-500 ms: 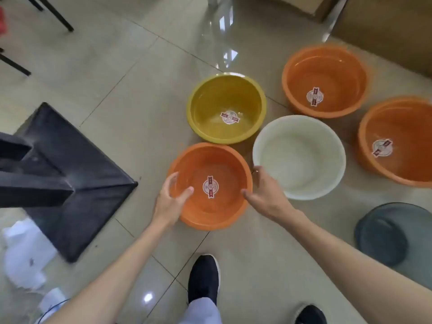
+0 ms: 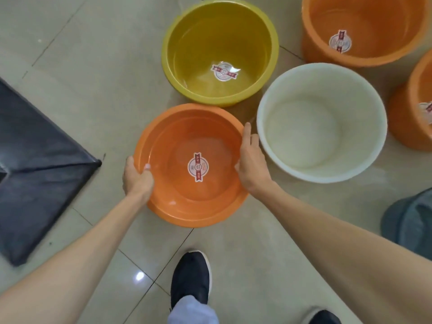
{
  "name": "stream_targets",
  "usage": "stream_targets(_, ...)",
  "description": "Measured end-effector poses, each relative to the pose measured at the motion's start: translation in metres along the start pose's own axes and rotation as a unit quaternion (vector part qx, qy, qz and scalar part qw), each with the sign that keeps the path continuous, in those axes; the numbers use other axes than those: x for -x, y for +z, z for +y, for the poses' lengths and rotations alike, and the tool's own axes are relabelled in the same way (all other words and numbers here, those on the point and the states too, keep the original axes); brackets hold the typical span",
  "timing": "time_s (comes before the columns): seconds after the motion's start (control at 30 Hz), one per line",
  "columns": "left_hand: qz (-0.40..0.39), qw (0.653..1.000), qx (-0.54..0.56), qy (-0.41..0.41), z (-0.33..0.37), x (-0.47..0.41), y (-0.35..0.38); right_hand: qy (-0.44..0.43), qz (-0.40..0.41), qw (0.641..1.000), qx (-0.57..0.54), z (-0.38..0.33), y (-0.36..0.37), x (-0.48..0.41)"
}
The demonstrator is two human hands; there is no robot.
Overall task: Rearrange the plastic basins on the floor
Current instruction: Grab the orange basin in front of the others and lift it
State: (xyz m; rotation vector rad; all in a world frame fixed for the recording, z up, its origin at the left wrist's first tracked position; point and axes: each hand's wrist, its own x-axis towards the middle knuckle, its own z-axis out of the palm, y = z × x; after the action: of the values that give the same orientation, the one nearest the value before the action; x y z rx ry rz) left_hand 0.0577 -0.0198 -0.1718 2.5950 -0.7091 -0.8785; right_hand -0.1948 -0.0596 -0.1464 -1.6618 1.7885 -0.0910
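A small orange basin (image 2: pixel 163 141) with a round sticker inside sits on the tiled floor in front of me. My left hand (image 2: pixel 136 177) grips its left rim, thumb inside. My right hand (image 2: pixel 251 160) holds its right rim, fingers along the outer edge. Beyond it stands a yellow basin (image 2: pixel 187 43), and to its right a white basin (image 2: pixel 280 108), close to my right hand. Two more orange basins lie at the top right (image 2: pixel 313 31) and the right edge (image 2: pixel 402 118), both cut off by the frame.
A dark flat sheet (image 2: pixel 39 174) lies on the floor at the left. A grey-blue basin (image 2: pixel 409 225) shows at the right edge. My dark shoes (image 2: pixel 190 277) stand on the tiles just behind the small orange basin.
Both hands have closed onto the small orange basin's rim; before, they only touched its near edge. The view has come much closer to the basins.
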Motion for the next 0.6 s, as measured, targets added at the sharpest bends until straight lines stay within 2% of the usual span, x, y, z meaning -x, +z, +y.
stream_targets(0.1,-0.007,1.000,-0.003,0.006,0.007,0.030,-0.021,0.037,-0.009,0.999,-0.017,-0.005,-0.014,0.026)
stream_targets(0.2,0.007,0.999,-0.020,0.046,0.034,0.085,-0.049,0.064,0.002,0.997,-0.047,-0.004,-0.048,0.069)
stream_targets(0.33,-0.016,0.992,0.040,0.115,0.109,0.136,-0.060,0.080,0.085,0.989,-0.087,0.020,-0.130,0.094)
stream_targets(0.47,-0.068,0.969,0.172,0.166,0.200,0.163,-0.016,0.148,0.169,0.970,-0.090,0.064,-0.215,0.081)
stream_targets(0.6,-0.074,0.960,0.167,0.211,0.256,0.174,0.058,0.186,0.203,0.958,-0.082,0.111,-0.247,0.055)
